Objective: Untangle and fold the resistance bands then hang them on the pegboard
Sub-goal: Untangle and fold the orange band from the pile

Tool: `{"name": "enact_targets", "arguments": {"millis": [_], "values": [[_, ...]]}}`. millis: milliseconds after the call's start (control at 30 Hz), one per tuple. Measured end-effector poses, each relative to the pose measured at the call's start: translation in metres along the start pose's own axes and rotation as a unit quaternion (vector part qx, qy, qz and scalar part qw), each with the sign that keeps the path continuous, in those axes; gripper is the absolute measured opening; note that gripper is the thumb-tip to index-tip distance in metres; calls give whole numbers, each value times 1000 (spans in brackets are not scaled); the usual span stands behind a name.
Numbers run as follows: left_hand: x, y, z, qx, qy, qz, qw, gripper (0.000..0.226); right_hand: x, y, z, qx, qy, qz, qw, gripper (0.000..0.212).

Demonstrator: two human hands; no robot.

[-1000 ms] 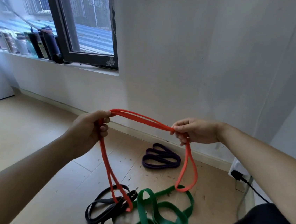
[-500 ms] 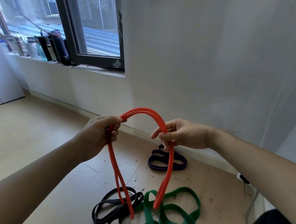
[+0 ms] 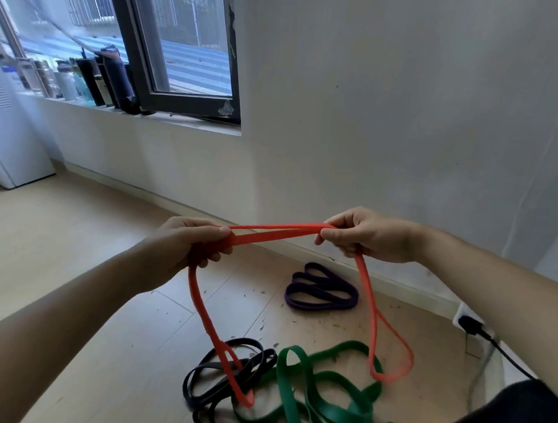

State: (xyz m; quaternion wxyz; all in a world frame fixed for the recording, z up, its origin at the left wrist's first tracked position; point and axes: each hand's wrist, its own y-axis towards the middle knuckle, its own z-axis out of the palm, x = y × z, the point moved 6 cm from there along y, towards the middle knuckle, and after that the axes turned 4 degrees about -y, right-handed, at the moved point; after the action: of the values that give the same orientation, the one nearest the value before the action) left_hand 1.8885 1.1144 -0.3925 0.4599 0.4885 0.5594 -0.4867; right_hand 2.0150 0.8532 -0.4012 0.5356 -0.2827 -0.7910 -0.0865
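Both ends of the orange-red flat rubber resistance band (image 3: 275, 233) are gripped: my left hand (image 3: 191, 243) curls round one bend, my right hand (image 3: 368, 236) pinches the other, a doubled stretch taut between them and a loop hanging below each. I judge this the folding step; next, the hands should meet to stack the loops. Beneath lie a tangled black rubber band (image 3: 219, 370) and green rubber band (image 3: 329, 409); beyond, a folded purple band (image 3: 322, 290). No pegboard shows.

I can read nothing from here — the bottles (image 3: 77, 81) on the windowsill (image 3: 177, 121) carry labels too blurred to make out, and the pale mark (image 3: 225, 109) on the window frame (image 3: 139, 55) is no legible word.
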Motion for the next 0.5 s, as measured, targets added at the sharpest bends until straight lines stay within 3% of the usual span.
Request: {"name": "enact_targets", "arguments": {"millis": [233,400,500], "values": [[8,-5,22,120,16,-78,990,22,1,-1,-9,-50,-15,-24,998,32],[12,-2,22,74,-3,-65,995,16,-5,-3,-13,-49,-32,-14,998,29],[11,-1,18,19,-33,-40,999,26,-10,-4,-16,-53,-36,-3,998,28]]}}
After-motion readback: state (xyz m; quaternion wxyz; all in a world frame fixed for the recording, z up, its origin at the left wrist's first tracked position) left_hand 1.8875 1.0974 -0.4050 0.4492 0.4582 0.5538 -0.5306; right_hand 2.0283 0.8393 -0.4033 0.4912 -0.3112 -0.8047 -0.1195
